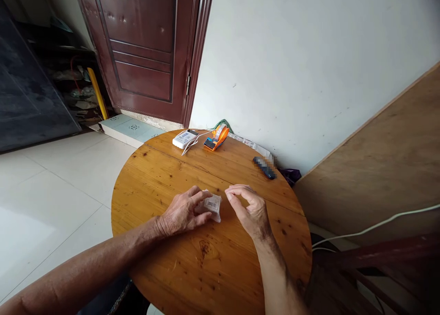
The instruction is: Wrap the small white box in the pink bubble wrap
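Note:
A small pale box in clear wrapping (213,204), with a barcode label on its top, lies on the round wooden table (154,182). My left hand (187,209) grips it from the left, thumb on the near side and fingers over the far side, covering its left part. Just right of the box, my right hand (249,209) is raised a little with thumb and forefinger tips pressed together. Whatever may be between those tips is too small to make out.
Toward the back of the table stand an orange tape dispenser (217,138) and a white device with a cable (185,138). A dark, partly blurred-out object (264,167) lies at the right edge. A white wall (292,54) and a brown door (140,45) rise behind.

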`<state>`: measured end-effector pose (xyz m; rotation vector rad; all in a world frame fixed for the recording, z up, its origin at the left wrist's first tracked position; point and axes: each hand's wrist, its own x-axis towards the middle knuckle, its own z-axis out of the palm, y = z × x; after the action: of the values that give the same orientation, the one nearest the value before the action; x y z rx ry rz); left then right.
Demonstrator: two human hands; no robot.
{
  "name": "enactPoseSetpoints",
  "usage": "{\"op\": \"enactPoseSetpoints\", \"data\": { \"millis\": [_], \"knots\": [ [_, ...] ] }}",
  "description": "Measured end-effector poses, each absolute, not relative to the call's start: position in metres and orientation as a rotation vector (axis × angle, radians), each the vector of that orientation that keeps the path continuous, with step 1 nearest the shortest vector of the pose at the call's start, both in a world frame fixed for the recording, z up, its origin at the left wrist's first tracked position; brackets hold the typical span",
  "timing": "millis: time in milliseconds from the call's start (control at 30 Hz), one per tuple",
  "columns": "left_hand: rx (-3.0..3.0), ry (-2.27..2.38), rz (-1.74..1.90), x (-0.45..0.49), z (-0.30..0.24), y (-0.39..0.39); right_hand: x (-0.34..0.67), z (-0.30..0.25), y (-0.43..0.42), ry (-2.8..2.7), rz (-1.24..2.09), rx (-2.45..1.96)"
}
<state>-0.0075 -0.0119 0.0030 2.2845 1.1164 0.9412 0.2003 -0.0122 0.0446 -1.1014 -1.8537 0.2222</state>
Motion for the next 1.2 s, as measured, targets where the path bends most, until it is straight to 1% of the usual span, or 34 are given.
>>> {"op": "enactPoseSetpoints", "data": {
  "millis": [267, 367, 500, 633, 800, 1000, 1200],
  "knots": [
    [2.227, 1.166, 1.000, -0.017, 0.011, -0.013, 0.201, 0.044, -0.013, -1.968, 0.316, -1.108],
    [2.267, 1.123, 0.987, -0.017, 0.011, -0.014, 0.200, 0.042, -0.014, -2.057, 0.362, -1.109],
    [2.371, 1.062, 0.937, -0.015, 0.008, -0.015, 0.195, 0.035, -0.013, -2.115, 0.338, -1.128],
    [2.400, 1.088, 0.906, -0.012, 0.003, -0.013, 0.189, 0.030, -0.011, -2.066, 0.290, -1.135],
    [2.423, 1.080, 0.926, -0.010, 0.001, -0.012, 0.194, 0.026, -0.007, -1.847, 0.335, -1.257],
    [2.409, 1.037, 1.023, -0.008, 0.002, -0.012, 0.206, 0.014, 0.006, -1.598, 0.520, -1.403],
    [2.419, 1.031, 1.056, -0.007, -0.002, -0.013, 0.203, 0.008, 0.020, -1.598, 0.748, -1.515]
  ]
}}
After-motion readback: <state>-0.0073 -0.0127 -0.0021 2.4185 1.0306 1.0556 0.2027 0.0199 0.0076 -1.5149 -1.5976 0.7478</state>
